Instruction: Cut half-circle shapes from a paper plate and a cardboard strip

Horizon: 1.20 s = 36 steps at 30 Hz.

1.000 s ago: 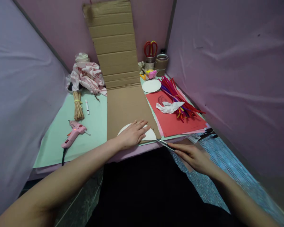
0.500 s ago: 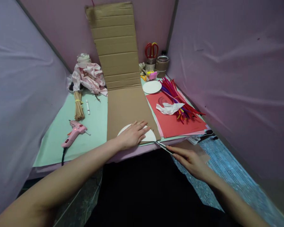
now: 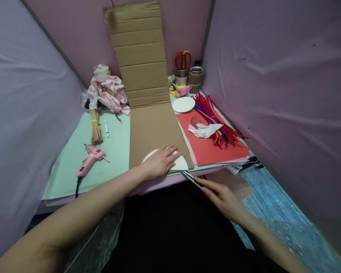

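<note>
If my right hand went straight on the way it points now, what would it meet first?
Probably the white half-circle: its straight edge looks just beyond the tip of the slim metallic tool in your right hand, though depth there is unclear.

Left arm (image 3: 82, 210), one, bare: crosses from lower left toward the centre, elbow bent; left wrist (image 3: 140, 173) roughly in line with the forearm; left hand (image 3: 159, 162) palm down, laid out flat, its fingers (image 3: 170, 152) extended rightward and away from the body, slightly parted. Right arm (image 3: 268, 237), one, bare: enters from lower right, angled inward; right wrist (image 3: 240, 210) nearly straight; right hand (image 3: 220, 194) nearer the body than its pair, two digits (image 3: 208, 184) stretched leftward in a pinching grip
</note>
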{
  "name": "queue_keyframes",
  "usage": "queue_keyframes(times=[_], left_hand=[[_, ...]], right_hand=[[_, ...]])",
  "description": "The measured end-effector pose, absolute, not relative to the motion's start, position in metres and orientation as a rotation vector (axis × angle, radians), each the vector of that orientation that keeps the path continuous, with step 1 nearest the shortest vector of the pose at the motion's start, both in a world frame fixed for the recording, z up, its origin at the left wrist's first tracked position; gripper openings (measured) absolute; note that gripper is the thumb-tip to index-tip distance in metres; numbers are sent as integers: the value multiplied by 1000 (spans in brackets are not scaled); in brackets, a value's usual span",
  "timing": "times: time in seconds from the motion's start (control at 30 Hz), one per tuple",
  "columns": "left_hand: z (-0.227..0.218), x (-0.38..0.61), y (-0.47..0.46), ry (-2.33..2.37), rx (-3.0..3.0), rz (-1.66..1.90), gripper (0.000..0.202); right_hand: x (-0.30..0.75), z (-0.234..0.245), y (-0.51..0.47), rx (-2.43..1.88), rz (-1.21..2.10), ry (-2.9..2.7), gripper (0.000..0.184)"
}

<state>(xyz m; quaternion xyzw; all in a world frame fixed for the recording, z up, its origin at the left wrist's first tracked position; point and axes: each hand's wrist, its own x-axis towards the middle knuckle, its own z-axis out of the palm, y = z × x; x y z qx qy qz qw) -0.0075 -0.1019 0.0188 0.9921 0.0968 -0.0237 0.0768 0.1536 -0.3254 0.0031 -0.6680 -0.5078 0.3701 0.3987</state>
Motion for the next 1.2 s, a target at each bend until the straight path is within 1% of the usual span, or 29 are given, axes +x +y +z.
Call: queue_keyframes(times=[0.43, 1.0, 1.2], left_hand=[[21, -9, -98, 302, 2940, -71, 48], [25, -9, -98, 277, 2867, -81, 48], [31, -3, -101, 371, 2797, -92, 48]], right_hand=[[141, 6, -320, -1703, 870, -1279, 38], [124, 7, -309, -1672, 912, -1301, 38], [143, 10, -303, -1664, 948, -1298, 37]])
